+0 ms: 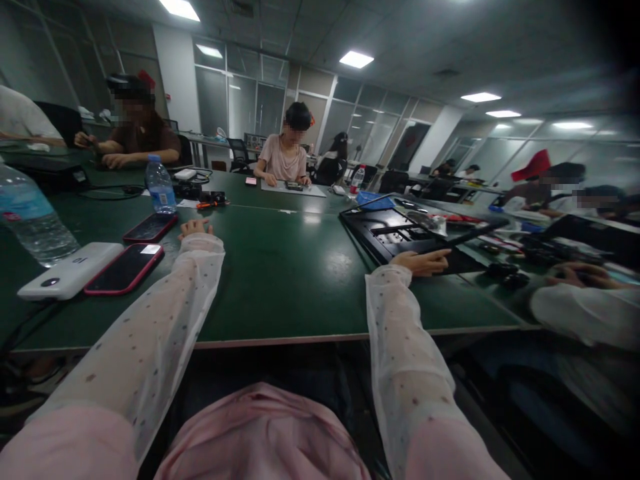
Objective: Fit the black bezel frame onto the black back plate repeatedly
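My left hand (195,228) rests on the green table (280,267), fingers spread and a little bent, with nothing in it. Just left of it lie a dark phone (150,227) and a small water bottle (161,193) with a blue cap. Over the near edge of a black frame-like panel (373,230) lies my right hand (423,263), its fingers stretched to the right. It seems to touch the panel without gripping it. The panel has cut-out openings and a raised bar along its right side.
On the left are a red-edged phone (125,268), a white power bank (73,270) and a large water bottle (35,220). Across the table a person (283,160) works at a pale mat (315,192). A blue tray (374,200) stands behind the panel. A co-worker's sleeve (585,310) is at right.
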Motion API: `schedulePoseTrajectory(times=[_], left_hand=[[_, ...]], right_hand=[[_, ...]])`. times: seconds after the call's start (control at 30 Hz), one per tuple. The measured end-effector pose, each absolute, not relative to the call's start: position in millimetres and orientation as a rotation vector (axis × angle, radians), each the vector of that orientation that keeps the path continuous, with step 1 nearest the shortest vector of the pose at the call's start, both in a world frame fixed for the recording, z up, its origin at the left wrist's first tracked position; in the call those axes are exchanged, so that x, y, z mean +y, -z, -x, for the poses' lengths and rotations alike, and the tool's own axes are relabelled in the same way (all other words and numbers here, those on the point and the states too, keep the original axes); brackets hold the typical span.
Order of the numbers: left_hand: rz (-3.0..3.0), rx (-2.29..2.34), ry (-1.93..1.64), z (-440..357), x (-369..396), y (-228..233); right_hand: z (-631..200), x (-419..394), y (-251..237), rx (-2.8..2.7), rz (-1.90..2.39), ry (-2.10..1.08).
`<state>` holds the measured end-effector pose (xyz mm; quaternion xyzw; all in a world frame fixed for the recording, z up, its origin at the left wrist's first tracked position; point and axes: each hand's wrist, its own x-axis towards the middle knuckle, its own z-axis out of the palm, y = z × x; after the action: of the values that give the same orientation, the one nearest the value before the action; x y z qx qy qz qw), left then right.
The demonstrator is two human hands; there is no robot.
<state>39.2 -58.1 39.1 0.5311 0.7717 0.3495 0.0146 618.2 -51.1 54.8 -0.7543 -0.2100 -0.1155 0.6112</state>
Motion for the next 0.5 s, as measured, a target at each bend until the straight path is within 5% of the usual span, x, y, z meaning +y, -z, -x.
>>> schedulePoseTrajectory(times=[0.23,0.5], left_hand=[[-1.599,2.434,-1.083,-38,-52,-38],[-1.592,2.375,-1.277,-37,-52,-29]], right_hand=[[-570,-44,-71,-1.339,1.542,0.393],[-539,-31,-56,-1.408,1.454,0.216]])
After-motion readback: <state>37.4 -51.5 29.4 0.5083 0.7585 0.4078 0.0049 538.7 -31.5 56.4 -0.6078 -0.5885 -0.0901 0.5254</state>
